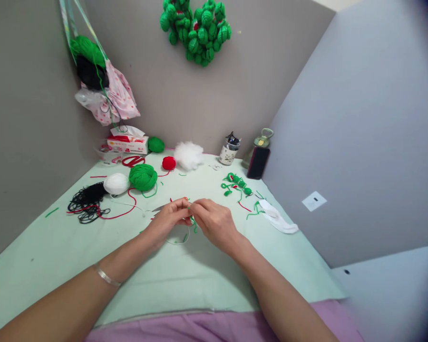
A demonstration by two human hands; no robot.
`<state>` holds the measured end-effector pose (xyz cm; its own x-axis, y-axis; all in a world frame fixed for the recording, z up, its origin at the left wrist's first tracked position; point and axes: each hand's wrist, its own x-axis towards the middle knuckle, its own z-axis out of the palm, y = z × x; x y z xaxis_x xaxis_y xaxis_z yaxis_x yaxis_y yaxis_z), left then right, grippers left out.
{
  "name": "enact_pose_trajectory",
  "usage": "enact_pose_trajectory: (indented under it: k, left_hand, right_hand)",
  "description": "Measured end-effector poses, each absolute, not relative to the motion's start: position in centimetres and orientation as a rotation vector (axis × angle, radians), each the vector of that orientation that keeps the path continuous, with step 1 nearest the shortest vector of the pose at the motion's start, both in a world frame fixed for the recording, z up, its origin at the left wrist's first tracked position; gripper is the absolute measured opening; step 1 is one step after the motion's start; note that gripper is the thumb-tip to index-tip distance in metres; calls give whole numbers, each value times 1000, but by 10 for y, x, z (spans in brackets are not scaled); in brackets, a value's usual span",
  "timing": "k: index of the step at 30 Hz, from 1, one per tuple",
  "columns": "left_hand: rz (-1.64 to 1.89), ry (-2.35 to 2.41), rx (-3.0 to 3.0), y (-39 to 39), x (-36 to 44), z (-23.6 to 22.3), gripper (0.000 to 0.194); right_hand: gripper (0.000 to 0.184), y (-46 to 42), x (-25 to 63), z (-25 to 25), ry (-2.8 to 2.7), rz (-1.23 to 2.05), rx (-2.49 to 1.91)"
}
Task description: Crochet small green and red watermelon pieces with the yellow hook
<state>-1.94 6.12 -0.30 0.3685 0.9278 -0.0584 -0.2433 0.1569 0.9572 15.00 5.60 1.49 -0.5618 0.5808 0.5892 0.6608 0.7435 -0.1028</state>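
My left hand (pixel 171 216) and my right hand (pixel 214 221) meet over the middle of the pale green table cover (pixel 74 247), fingers pinched together. Between the fingertips is a small green crocheted piece (pixel 190 207) with a strand of green yarn (pixel 194 223) hanging below it. A thin metal point, perhaps a hook or scissors (pixel 159 207), sticks out to the left of my left hand. A loop of white thread (pixel 178 241) lies under the hands. A bangle (pixel 107 276) sits on my left wrist.
Behind the hands lie a green yarn ball (pixel 143 177), white yarn (pixel 116 183), black yarn tangle (pixel 87 202), red yarn ball (pixel 169 163), white stuffing (pixel 188 155), tissue box (pixel 127 142), jar (pixel 229 151), phone (pixel 258 162), small green pieces (pixel 237 184), white cloth (pixel 278 218). Green crocheted balls (pixel 196 28) hang on the wall.
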Motion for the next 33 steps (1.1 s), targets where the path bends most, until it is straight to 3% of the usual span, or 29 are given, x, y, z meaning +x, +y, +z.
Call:
enact_pose_trajectory:
  k: [3, 7, 9, 14, 19, 22, 25, 27, 33]
  left_hand:
    - [1033, 852, 1158, 62, -21, 0, 11]
    - [1182, 1030, 1186, 70, -31, 3, 11]
    - [1259, 1107, 1118, 75, -39, 5, 12]
    - [1561, 1139, 1006, 89, -60, 9, 13]
    - [1667, 1096, 867, 92, -65, 11, 16]
    - [1583, 1049, 953, 85, -55, 11, 17]
    - [1446, 1041, 1059, 74, -41, 9, 20]
    - [1369, 1011, 1121, 69, -34, 7, 21]
    - [1220, 940, 1222, 62, -26, 4, 19]
  right_hand:
    - [13, 48, 146, 25, -2068, 122, -825]
    - [8, 48, 154, 42, -1723, 992, -743]
    - [11, 58, 169, 51, -1519, 1213, -710]
    - [18, 88, 240, 74, -965, 833, -741]
    - [13, 96, 293, 77, -669, 428, -799]
    - [12, 96, 276, 69, -730, 505, -846]
    - [37, 93, 233, 59, -975, 756, -918]
    - [41, 88, 206, 52, -1131, 918, -916]
    - [12, 72, 177, 37, -1564, 930, -938]
